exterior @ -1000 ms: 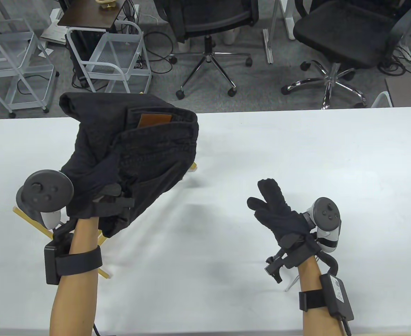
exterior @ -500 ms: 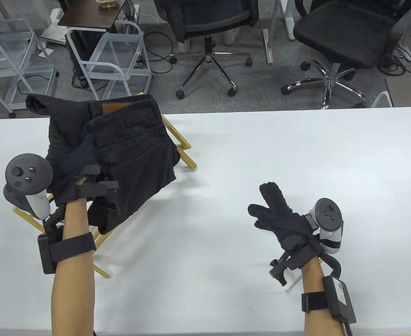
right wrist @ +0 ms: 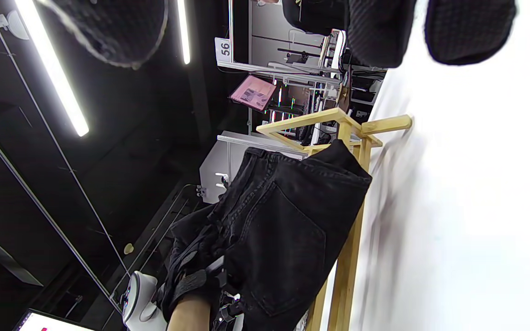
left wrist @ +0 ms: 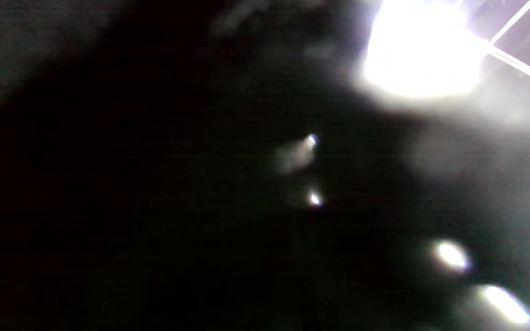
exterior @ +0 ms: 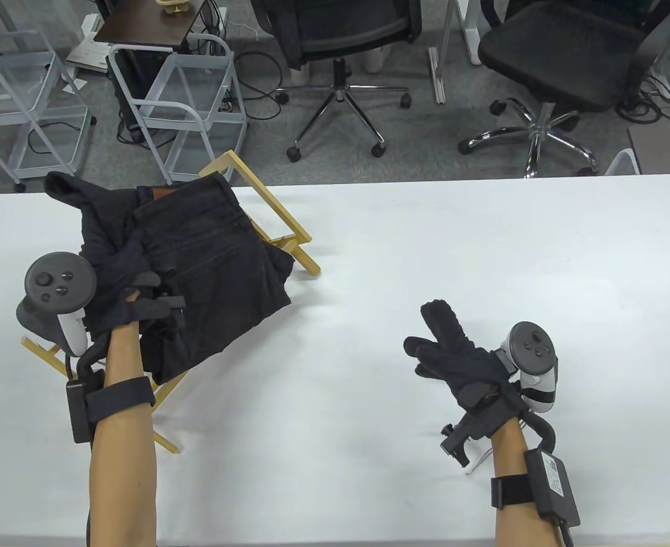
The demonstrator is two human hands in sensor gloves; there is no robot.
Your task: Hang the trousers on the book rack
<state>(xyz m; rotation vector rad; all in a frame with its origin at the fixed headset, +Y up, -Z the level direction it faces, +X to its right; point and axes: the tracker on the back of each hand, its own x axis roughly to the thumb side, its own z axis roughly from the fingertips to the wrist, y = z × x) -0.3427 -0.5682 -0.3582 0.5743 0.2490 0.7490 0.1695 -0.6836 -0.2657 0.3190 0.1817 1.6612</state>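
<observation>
- The left hand (exterior: 121,285) grips the black trousers (exterior: 198,273), which drape over the wooden book rack (exterior: 277,225).
- The right hand (exterior: 454,353), well apart from the rack, hovers with fingers spread.

Black gloves, bare forearms, grey-white trackers, black wrist straps, cabled boxes

Table view: bright, even overhead light, sharp throughout, with soft shadows on the desk (exterior: 426,239) beneath my arms. Left wrist view: nearly black and blurred, one blown-out glare at upper right. Right wrist view: sharp; ceiling tubes (right wrist: 53,69) glare.
</observation>
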